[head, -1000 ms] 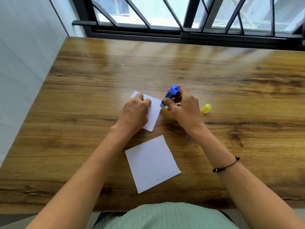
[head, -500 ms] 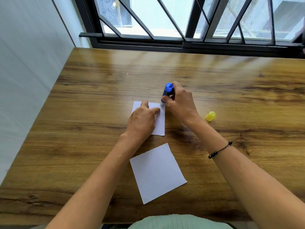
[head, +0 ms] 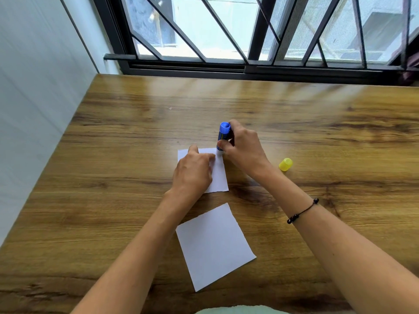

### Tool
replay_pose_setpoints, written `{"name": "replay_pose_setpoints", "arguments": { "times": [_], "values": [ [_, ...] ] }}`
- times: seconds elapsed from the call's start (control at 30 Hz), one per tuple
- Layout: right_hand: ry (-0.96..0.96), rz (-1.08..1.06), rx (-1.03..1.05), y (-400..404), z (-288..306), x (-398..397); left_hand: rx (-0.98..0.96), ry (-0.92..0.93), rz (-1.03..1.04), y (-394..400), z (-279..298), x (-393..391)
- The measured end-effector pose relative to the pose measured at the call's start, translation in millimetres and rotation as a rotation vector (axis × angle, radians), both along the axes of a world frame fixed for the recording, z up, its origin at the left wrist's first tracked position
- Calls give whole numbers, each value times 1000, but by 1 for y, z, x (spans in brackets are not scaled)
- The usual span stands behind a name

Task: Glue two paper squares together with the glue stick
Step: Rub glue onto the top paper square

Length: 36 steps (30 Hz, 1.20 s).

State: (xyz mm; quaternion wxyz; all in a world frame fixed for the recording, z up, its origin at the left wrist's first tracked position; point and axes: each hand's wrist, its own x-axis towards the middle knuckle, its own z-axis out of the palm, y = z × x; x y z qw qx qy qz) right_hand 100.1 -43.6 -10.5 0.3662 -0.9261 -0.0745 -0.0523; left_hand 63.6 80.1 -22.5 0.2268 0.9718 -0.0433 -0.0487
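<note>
Two white paper squares lie on the wooden table [head: 127,168]. My left hand [head: 193,173] presses flat on the far square [head: 220,175], covering most of it. My right hand [head: 243,148] grips the blue glue stick [head: 223,135], held nearly upright with its tip on the far right corner of that square. The near square [head: 214,245] lies bare and untouched between my forearms. The yellow cap [head: 285,164] of the glue stick lies on the table to the right of my right hand.
A white wall runs along the table's left edge. A window with black bars [head: 249,41] stands behind the far edge. The table's near edge is just below my forearms.
The far square has turned from a diamond angle to lie square-on under my left hand. The glue stick has moved up to its far right corner and stands more upright. The camera has tilted up.
</note>
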Motion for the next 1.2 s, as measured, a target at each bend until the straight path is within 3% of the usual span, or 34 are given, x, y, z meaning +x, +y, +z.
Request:
{"name": "replay_pose_setpoints", "arguments": {
  "times": [1.0, 1.1, 1.2],
  "values": [
    [24, 106, -58, -11, 5, -79, -31, 24, 57, -1, 7, -5],
    [52, 30, 56, -16, 11, -81, -15, 42, 57, 0, 9, -7],
    [92, -103, 342, -26, 19, -77, 24, 117, -5, 2, 11, -6]
  ]
}}
